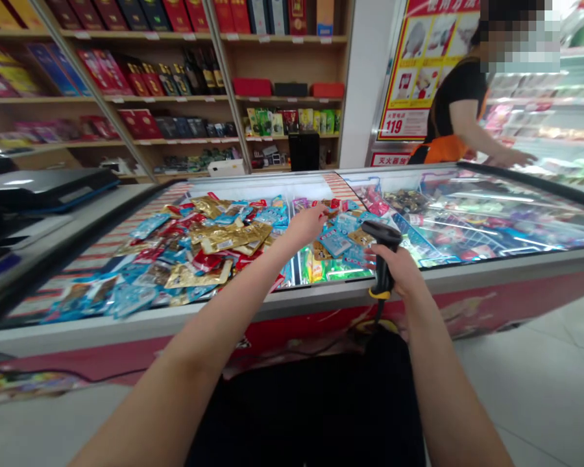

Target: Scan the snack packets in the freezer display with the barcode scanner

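We're on the floor of a shop, with wooden shelves lined with boxed goods and red gift boxes along the back. Over on the right, a co-worker in a black shirt and orange apron leans toward a refrigerated display case, that co-worker's hand spread low over the goods, with a red and yellow poster just behind. To the left runs a grey counter carrying a flat black device. And dead ahead, the main attraction: a long chest freezer with a red front panel and a glass lid across its right end, and a great heap of foil snack packets in gold, blue and red spread over its left side. Now to the hands! The left hand reaches out over the middle of the freezer, fingers drawn narrow right at the far packets, though whether they've gripped one, I can't tell from here. The right hand is wrapped firmly around a black handheld barcode scanner, yellow at the base, its head tipped up and a cable dropping away below.
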`<action>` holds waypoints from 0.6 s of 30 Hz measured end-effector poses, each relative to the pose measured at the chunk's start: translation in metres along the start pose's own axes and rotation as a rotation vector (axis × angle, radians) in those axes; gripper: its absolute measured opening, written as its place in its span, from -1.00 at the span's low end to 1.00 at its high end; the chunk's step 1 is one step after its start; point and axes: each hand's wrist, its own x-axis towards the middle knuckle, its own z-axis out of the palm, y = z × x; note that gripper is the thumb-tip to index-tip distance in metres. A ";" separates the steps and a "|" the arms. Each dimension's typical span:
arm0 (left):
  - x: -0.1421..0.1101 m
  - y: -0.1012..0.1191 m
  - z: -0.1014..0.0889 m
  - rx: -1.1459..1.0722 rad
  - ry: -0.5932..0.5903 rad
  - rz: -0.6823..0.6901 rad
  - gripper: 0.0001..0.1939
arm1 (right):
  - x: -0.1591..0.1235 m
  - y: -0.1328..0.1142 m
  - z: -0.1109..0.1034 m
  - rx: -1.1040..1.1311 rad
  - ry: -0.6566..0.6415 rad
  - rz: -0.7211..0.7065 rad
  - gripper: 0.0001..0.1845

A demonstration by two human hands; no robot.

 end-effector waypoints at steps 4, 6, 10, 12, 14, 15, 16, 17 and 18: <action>-0.031 -0.010 -0.001 -0.281 0.001 -0.160 -0.88 | -0.018 -0.011 0.022 0.028 -0.090 0.020 -0.90; -0.042 -0.013 0.000 -0.549 -0.013 -0.308 -0.81 | -0.023 -0.013 0.035 0.008 -0.140 0.024 -0.88; -0.062 -0.014 -0.002 -1.121 -0.055 -0.542 -0.76 | -0.030 -0.012 0.060 -0.027 -0.238 0.082 -0.82; -0.072 -0.014 -0.004 -1.304 -0.081 -0.580 -0.82 | -0.033 -0.011 0.071 -0.029 -0.283 0.105 -0.80; -0.079 -0.014 -0.004 -1.390 -0.092 -0.583 -0.88 | -0.038 -0.010 0.081 -0.043 -0.315 0.113 -0.79; -0.082 -0.015 -0.005 -1.393 -0.083 -0.577 -0.89 | -0.040 -0.010 0.085 -0.051 -0.327 0.113 -0.79; -0.084 -0.016 -0.005 -1.369 -0.051 -0.567 -0.89 | -0.043 -0.010 0.088 -0.062 -0.331 0.109 -0.79; -0.085 -0.018 -0.005 -1.328 0.004 -0.553 -0.86 | -0.045 -0.010 0.091 -0.077 -0.328 0.101 -0.79; -0.086 -0.020 -0.006 -1.272 0.074 -0.536 -0.83 | -0.046 -0.011 0.093 -0.097 -0.318 0.087 -0.79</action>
